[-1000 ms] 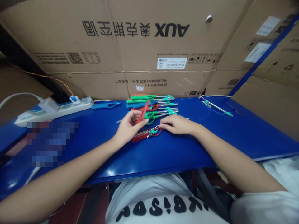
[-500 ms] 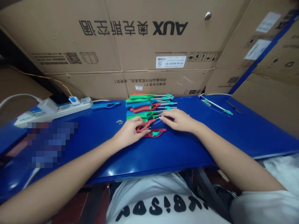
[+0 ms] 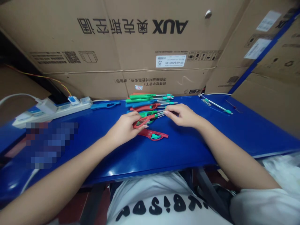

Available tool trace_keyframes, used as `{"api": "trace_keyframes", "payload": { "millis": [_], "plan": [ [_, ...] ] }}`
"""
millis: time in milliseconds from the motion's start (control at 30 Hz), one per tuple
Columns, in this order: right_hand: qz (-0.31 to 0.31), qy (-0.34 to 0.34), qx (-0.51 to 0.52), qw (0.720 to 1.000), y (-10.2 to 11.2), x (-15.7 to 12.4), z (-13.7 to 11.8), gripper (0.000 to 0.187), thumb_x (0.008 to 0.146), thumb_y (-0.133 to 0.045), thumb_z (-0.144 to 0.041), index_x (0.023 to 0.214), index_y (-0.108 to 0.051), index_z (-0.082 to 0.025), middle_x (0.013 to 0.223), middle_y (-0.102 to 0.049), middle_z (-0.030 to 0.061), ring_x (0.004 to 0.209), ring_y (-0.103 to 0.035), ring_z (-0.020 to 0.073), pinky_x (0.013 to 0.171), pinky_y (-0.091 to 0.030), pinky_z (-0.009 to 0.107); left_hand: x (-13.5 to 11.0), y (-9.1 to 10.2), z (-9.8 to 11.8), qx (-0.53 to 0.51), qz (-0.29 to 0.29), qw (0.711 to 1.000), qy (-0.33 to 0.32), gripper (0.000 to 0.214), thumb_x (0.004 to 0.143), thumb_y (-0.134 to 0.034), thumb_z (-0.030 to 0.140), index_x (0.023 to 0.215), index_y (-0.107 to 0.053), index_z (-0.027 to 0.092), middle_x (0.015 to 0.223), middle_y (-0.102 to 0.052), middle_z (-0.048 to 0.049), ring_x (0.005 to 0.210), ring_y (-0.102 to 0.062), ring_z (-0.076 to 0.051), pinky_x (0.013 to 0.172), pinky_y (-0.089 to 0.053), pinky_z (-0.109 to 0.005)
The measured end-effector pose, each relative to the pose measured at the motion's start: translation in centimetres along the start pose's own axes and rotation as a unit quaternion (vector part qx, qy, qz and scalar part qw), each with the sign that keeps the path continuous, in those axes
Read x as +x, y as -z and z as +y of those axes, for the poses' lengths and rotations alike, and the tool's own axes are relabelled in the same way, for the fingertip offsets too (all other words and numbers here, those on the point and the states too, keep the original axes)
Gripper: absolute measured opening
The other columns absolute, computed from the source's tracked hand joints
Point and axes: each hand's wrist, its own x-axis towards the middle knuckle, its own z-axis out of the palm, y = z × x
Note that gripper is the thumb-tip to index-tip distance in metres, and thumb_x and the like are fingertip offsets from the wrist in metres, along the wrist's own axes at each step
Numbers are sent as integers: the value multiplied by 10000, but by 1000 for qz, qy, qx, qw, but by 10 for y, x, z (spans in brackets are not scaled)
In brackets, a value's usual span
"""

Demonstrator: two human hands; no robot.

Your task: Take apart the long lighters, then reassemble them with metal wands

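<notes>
Seemingly you're fitting or freeing parts at the red handle (image 3: 144,120), which your left hand (image 3: 125,125) grips beside the red shell (image 3: 150,134); your right hand (image 3: 181,116) pinches, its catch unclear. Next likely calls for steady holding.

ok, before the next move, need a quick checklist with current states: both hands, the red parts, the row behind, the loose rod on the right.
1. Left hand gripping the red handle piece: ok.
2. Right hand pinching the thin metal pieces: cannot tell, contact too small to read.
3. Red half-shell lying on the blue tabletop, green insert in it: ok.
4. Whole half-shell in view: not ok, its left end is hidden by the left hand.
5. Held piece not touching the row of handles behind: cannot tell, they overlap in view.
6. Loose rod apart from both hands: ok.
</notes>
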Motion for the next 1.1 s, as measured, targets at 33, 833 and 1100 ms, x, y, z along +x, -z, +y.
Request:
{"api": "trace_keyframes", "payload": {
  "millis": [33, 833, 1100],
  "plan": [
    [1, 0, 4, 1000, 0, 0, 0, 366, 1002, -429, -390, 689, -426, -200, 602, -427, -38, 563, -365, 107, 588, -262, 262, 0, 1, 2, 3, 3, 1000, -2, 297, 921, -638, 388, 743, -607, 152, 761, -592, -37, 698, -544, -158, 643, -412, -267],
    [-29, -56, 147, 987, -34, 3, -38, 407, 824, -721, -544, 997, -568, -209, 798, -603, -14, 674, -519, 132, 609, -370, 242, -2, -31, 34, -524, 5, 792, 314, 466, 659, -841, 549, 756, -634, 144, 450, -394, 87, 410, -289, -44, 428, -205, -200],
    [-90, -61, 142, 984, -31, 2, -37, 192, 971, -494, -293, 1027, -621, -161, 871, -675, 40, 711, -567, 151, 641, -396, 256, 0, -21, 28, -476, -31, 829, 292, 415, 644, -863, 442, 889, -745, 129, 594, -631, 24, 508, -523, -88, 535, -443, -220]
  ]
}}
